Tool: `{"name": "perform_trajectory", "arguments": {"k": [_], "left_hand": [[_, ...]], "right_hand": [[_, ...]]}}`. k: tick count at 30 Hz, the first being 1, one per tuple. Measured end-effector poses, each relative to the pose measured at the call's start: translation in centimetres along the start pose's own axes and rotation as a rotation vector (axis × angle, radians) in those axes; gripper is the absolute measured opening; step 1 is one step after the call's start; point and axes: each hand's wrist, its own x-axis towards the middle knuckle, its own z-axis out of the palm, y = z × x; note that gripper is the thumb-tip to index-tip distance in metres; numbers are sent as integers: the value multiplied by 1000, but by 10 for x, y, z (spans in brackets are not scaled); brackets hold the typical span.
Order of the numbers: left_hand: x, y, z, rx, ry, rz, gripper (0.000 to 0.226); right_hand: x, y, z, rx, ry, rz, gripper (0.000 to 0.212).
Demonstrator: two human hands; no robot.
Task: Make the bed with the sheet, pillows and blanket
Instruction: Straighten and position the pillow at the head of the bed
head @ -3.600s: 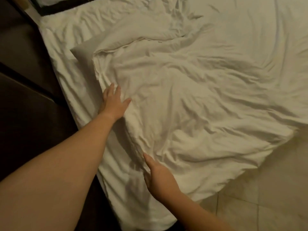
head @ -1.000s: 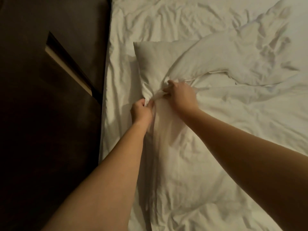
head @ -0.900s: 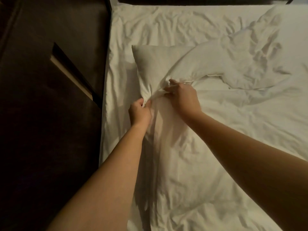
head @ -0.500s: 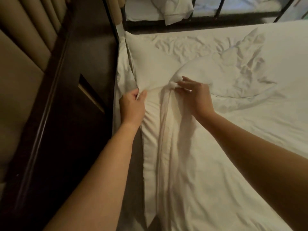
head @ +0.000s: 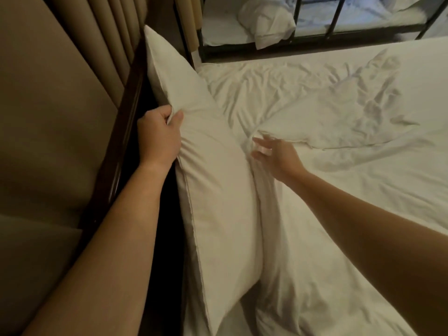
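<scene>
A long white pillow (head: 213, 180) lies tilted up along the left side of the bed, against the dark headboard edge. My left hand (head: 158, 137) grips the pillow's left edge, fingers curled into the fabric. My right hand (head: 274, 154) hovers with fingers spread over the bunched edge of the white blanket (head: 339, 185), just right of the pillow. The wrinkled white sheet (head: 261, 88) shows bare at the far part of the mattress. The blanket covers the near and right part of the bed.
A padded beige headboard (head: 55, 122) with a dark wooden frame (head: 121, 132) runs down the left. Beyond the bed stands a black metal bed frame (head: 337, 18) holding another white pillow (head: 269, 25). A curtain (head: 189, 18) hangs at the far corner.
My left hand has pulled the pillow left and up against the headboard. My right hand has let go of the bunched blanket edge and opened. The view has risen.
</scene>
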Motion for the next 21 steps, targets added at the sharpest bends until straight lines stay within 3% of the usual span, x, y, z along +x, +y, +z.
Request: {"name": "perform_trajectory", "arguments": {"k": [3,7,17,21], "left_hand": [[2,7,-17,-10,-21,59,49],[11,19,-44,-13,-12,90,51],[-5,79,-124,-217,-42,101,48],[-5,87,-152,-359,-33,87,51]], "right_hand": [[-16,-17,18,33,-117,19,63],[-36,-49,30,264,-189,81,83],[-63,-99,36,1045,-137,457,125],[-69,-100,27,1011,-35,403,115]]}}
